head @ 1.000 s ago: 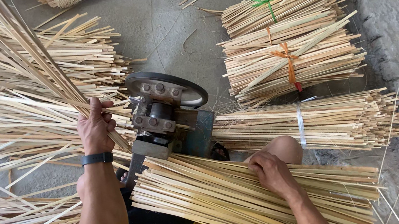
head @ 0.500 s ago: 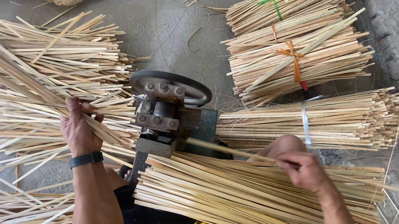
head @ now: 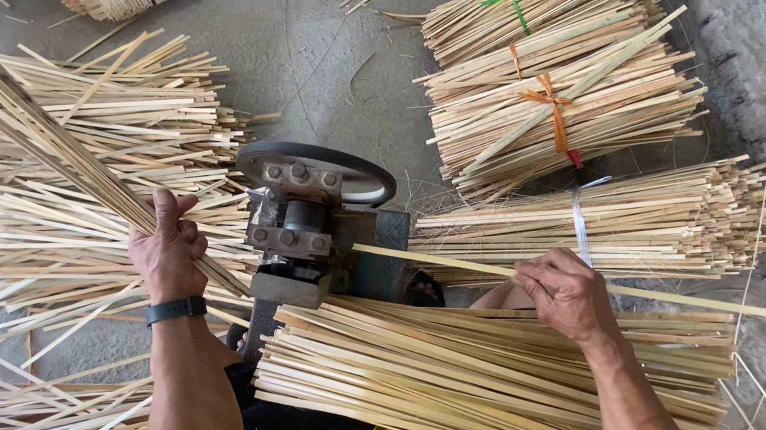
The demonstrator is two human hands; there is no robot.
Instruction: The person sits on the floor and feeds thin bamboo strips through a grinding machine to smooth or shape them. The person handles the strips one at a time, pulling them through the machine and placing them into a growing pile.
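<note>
Down on the grey concrete floor [head: 317, 43], pale bamboo strips lie almost everywhere. The biggest spread is the loose heap [head: 61, 162] fanned out on the left, with more strips scattered below it toward the lower left corner. Across the person's lap rests a thick loose bundle [head: 489, 381], running from beside the machine toward the lower right. On the right sit tied bundles: one bound with white tape [head: 607, 227] lying just beyond the lap bundle, one with an orange tie [head: 570, 111] above it, and one with a green tie [head: 513, 3] at the far end.

In the middle stands a small dark metal machine [head: 309, 226] with a round wheel on top and bolted plates.

The left hand [head: 167, 245], a black band on its wrist, is clenched around a sheaf of long strips [head: 37, 135] that slants up and away to the upper left, just beside the machine. The right hand [head: 567, 294] is pinched shut on a single long strip [head: 450, 257], which runs from the machine's side out past the hand toward the lower right.
</note>
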